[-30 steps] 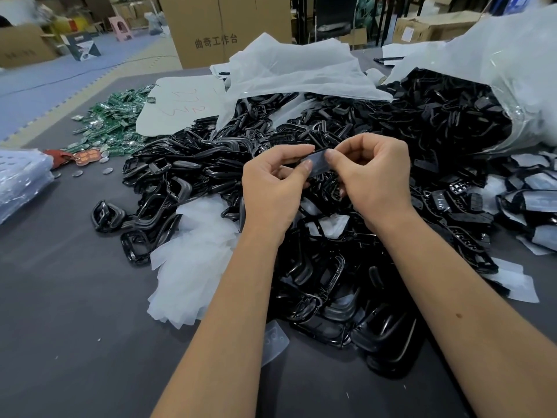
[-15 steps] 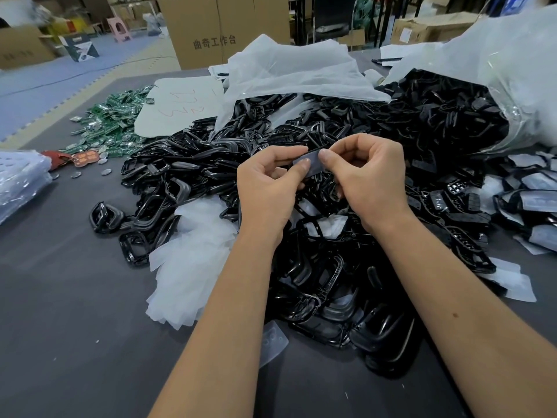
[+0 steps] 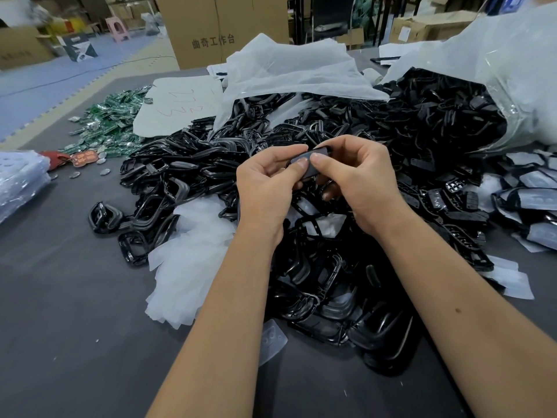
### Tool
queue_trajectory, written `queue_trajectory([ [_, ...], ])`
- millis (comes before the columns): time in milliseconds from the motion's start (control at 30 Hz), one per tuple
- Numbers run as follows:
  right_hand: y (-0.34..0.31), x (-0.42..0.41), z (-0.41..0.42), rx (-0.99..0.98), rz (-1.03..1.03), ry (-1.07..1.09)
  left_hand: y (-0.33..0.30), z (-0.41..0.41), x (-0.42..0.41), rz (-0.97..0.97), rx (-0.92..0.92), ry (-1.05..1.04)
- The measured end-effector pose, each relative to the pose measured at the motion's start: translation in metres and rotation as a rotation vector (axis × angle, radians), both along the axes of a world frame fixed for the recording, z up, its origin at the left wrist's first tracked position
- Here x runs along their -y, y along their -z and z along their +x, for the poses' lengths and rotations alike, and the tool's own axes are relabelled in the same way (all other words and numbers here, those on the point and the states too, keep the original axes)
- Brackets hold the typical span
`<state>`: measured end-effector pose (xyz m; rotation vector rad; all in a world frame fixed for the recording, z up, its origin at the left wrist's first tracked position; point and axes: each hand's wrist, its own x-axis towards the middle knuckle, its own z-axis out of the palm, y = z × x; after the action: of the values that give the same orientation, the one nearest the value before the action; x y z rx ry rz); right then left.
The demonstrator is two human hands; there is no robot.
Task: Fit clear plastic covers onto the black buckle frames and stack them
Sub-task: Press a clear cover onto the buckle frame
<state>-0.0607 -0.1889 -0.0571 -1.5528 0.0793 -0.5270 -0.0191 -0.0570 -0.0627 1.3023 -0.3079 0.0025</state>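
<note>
Below the fingers, nearest the wrists, a heap of black buckle frames (image 3: 316,285) and clear plastic covers (image 3: 193,267) lies on the grey table (image 3: 60,327). Above it, the left hand (image 3: 265,188) and right hand (image 3: 361,182) pinch one black buckle frame (image 3: 313,156) between curled fingers, thumb tips pressed side by side on its face. Beyond the fingertips, more frames spill from a clear bag (image 3: 512,70), with a cardboard box (image 3: 223,28) behind.

Black frame (image 3: 313,161) newly visible between thumbs.
</note>
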Motion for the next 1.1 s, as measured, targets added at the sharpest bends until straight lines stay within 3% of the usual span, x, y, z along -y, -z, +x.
queue_trajectory([
  [500, -0.0013, 0.0043, -0.0006, 0.000, 0.159, -0.039, 0.0002, 0.0006, -0.0007, 0.024, 0.016, 0.017],
  [733, -0.0008, 0.0047, 0.0000, -0.037, 0.146, -0.031, 0.0027, -0.0001, -0.0003, 0.071, 0.096, -0.031],
  [1100, 0.0024, 0.0070, 0.0010, -0.004, 0.051, 0.003, 0.0038, 0.0032, -0.0011, 0.130, 0.061, -0.038],
])
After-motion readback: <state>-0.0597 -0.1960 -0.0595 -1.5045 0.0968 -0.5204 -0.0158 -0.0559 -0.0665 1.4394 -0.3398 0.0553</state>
